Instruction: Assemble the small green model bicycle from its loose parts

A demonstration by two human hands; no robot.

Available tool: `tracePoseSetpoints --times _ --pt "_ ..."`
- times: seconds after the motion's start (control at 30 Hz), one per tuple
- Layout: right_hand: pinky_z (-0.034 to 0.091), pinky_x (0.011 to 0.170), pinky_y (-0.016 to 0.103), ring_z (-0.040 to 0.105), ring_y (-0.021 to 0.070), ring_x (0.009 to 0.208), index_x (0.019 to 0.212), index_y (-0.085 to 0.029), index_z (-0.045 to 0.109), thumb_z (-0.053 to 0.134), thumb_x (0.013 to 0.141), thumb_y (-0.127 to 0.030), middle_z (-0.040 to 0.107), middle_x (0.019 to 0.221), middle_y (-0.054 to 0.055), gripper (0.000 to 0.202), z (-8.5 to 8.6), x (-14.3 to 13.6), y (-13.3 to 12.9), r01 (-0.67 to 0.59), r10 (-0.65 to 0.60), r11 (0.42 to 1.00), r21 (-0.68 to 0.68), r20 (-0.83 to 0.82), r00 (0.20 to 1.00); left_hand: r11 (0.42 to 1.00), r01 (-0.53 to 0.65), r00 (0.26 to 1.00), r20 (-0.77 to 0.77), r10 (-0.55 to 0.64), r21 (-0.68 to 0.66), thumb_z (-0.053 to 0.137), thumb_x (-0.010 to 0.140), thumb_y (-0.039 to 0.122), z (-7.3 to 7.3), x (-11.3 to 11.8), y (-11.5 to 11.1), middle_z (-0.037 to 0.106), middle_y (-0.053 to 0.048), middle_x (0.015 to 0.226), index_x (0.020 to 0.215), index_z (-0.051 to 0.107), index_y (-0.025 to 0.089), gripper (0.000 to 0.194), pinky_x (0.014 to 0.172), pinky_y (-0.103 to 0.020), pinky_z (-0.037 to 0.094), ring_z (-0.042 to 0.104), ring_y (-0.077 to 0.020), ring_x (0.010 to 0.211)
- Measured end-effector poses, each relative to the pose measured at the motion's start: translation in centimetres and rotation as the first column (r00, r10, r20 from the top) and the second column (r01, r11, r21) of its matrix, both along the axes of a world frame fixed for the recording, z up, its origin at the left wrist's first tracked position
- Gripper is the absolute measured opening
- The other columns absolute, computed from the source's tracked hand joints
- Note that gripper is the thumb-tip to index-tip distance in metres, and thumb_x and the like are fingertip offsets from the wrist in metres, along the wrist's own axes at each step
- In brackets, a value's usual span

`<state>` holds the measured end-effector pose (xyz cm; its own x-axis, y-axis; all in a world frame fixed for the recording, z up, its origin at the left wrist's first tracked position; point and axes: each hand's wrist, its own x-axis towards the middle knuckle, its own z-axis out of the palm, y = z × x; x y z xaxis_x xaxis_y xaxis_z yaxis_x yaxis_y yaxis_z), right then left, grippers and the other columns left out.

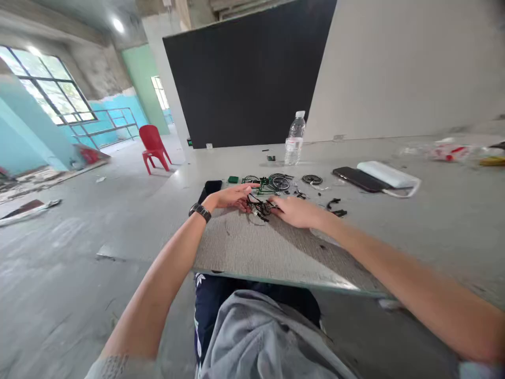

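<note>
Between my hands, low over the table, is a cluster of thin black model-bicycle parts [262,209], including a small wheel-like ring. My left hand [233,197], with a dark watch on its wrist, grips the left side of these parts; its index finger stretches over them. From the right, my right hand [296,211] has its fingertips closed on the same black parts. Just behind lies a small green model bicycle [266,182] with black spoked wheels. A loose wheel [312,179] rests to its right. Fingers partly hide what is held.
A clear bottle [294,142] stands at the back. To the right lie a dark phone [361,179], a white power bank [386,174] and small black pieces [333,203]. A black phone [210,188] and green block [233,179] are left. The table edge [276,279] is near my lap.
</note>
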<state>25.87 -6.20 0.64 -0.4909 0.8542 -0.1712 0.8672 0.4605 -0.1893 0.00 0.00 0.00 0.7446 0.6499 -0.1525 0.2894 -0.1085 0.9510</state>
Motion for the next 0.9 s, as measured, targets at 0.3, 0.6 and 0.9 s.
tracePoseSetpoints --times 0.3,0.6,0.9 --pt "0.040 0.061 0.033 0.068 0.0278 0.075 0.136 -0.018 0.053 0.037 0.107 -0.042 0.073 0.094 0.015 0.041 -0.33 0.04 0.15 -0.006 0.005 0.995 0.100 0.009 1.000 0.999 0.004 1.000 0.030 -0.002 -0.041 0.042 0.110 0.051 -0.58 -0.02 0.40 0.075 -0.015 0.106 0.166 0.030 0.024 0.064 0.086 -0.043 0.057 0.075 -0.0250 0.091" --pt "0.040 0.063 0.031 0.069 0.0270 0.078 0.133 -0.019 0.056 0.039 0.108 -0.042 0.073 0.094 0.014 0.038 -0.71 0.19 0.31 -0.017 0.016 0.989 0.148 0.005 1.000 0.999 -0.038 0.999 0.015 0.039 -0.038 0.045 0.110 0.049 -0.46 0.21 0.17 0.075 -0.013 0.095 0.158 0.045 0.019 0.057 0.082 -0.038 0.056 0.074 -0.0223 0.084" --pt "0.041 0.064 0.032 0.069 0.0275 0.079 0.136 -0.018 0.054 0.039 0.107 -0.042 0.074 0.096 0.015 0.040 -0.60 0.17 0.30 -0.013 0.014 0.991 0.131 -0.005 1.000 0.998 -0.040 0.999 -0.001 0.040 -0.038 0.047 0.109 0.050 -0.41 0.26 0.22 0.076 -0.012 0.093 0.158 0.045 0.017 0.059 0.081 -0.036 0.056 0.074 -0.0210 0.084"
